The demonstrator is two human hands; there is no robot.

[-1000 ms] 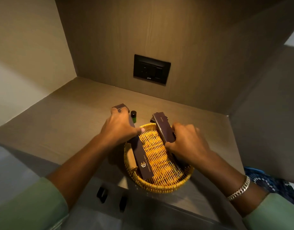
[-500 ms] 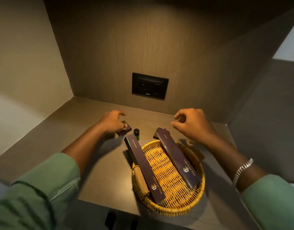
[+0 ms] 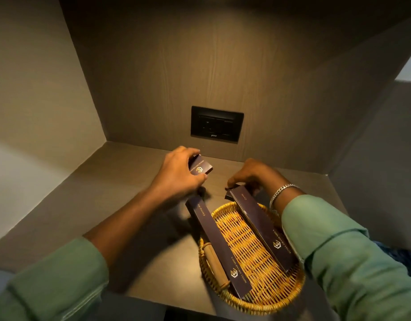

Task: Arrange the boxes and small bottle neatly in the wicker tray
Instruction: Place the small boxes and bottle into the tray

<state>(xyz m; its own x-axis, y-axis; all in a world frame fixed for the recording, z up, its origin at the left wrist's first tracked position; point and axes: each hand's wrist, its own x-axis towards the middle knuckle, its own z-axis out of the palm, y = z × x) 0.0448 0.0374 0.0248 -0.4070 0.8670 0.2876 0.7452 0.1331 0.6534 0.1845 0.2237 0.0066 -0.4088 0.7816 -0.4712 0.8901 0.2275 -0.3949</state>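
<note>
A round yellow wicker tray [image 3: 267,302] with a wooden handle sits at the shelf's front edge. Two long dark boxes lie across it: the left long box [image 3: 217,246] along its left side, the right long box [image 3: 261,227] on its right side, both far ends sticking out over the rim. My left hand [image 3: 176,176] holds a small dark box [image 3: 200,167] lifted above the shelf behind the tray. My right hand [image 3: 248,176] has its fingertips on the far end of the right long box. The small bottle is hidden behind my left hand.
The shelf [image 3: 121,205] is a brown alcove with walls at left, back and right. A black socket plate [image 3: 216,123] sits low on the back wall. Green sleeves cover both forearms; a silver bracelet [image 3: 281,193] is on my right wrist.
My left hand has picked the small dark box up off the shelf. My right hand came down from the air onto the far end of the right long box.
</note>
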